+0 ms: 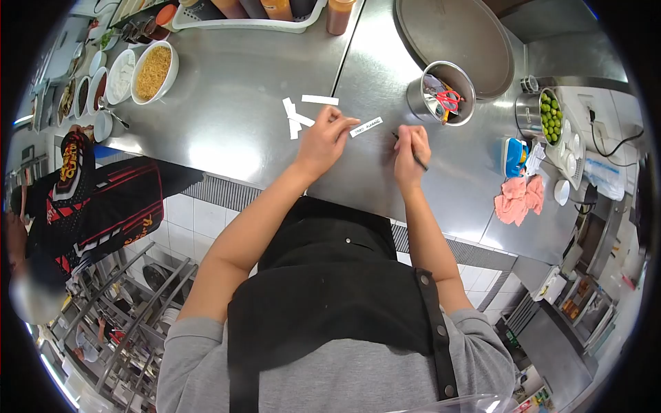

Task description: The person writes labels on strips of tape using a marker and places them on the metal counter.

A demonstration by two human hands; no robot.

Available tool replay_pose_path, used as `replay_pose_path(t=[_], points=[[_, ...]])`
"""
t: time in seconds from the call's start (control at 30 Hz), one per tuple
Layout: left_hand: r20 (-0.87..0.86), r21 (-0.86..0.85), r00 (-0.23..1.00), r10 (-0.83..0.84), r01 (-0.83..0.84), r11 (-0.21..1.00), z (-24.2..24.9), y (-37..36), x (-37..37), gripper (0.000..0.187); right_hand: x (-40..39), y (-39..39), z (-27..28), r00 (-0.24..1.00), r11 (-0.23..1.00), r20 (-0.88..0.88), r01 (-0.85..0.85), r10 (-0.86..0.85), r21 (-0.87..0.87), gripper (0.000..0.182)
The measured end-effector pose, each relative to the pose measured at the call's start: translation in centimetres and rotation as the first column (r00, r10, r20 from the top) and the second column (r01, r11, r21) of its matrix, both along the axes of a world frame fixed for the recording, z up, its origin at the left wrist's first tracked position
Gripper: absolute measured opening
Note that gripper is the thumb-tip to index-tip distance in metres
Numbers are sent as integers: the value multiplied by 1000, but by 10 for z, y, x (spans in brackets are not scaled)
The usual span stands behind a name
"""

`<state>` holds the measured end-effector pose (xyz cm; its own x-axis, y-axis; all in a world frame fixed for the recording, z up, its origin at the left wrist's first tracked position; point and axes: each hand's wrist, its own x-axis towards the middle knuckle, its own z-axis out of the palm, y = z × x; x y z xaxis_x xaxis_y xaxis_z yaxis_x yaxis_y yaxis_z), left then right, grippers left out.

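Note:
My left hand rests on the steel counter, its fingertips pinching the near end of a white paper label with writing on it. My right hand is closed around a dark pen, its tip on the counter just right of that label. Several blank white label strips lie loose on the counter just beyond my left hand.
A steel cup with scissors and pens stands beyond my right hand, before a round pan. Bowls of food line the far left. A pot of green limes, a pink cloth lie right. Another person stands left.

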<state>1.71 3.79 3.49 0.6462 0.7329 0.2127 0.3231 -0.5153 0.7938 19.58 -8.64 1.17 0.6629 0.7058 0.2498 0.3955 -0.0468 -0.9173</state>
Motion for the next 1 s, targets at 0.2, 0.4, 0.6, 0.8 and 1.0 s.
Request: replay_pose_path(t=[0.2,0.4,0.6,0.8,1.0], points=[[-188,209,969,-163,202,957,-18,14,38,26,19,42,-14,965,999,-264,13,2,53,38],[-366,408,921,-130,285,867,-21,-26,38,40,26,49,-17,913,999,-409,2,13,36,40],[-330,420,944,-21,167,892,-40,-36,39,43,30,54,-21,981,998,-190,-33,42,53,49],[-344,491,938,-43,219,843,-42,-32,37,54,35,54,-37,992,999,-125,-10,15,41,42],[-383,496,921,-69,268,826,-40,-31,35,54,34,57,-40,990,998,-130,-44,51,53,40]])
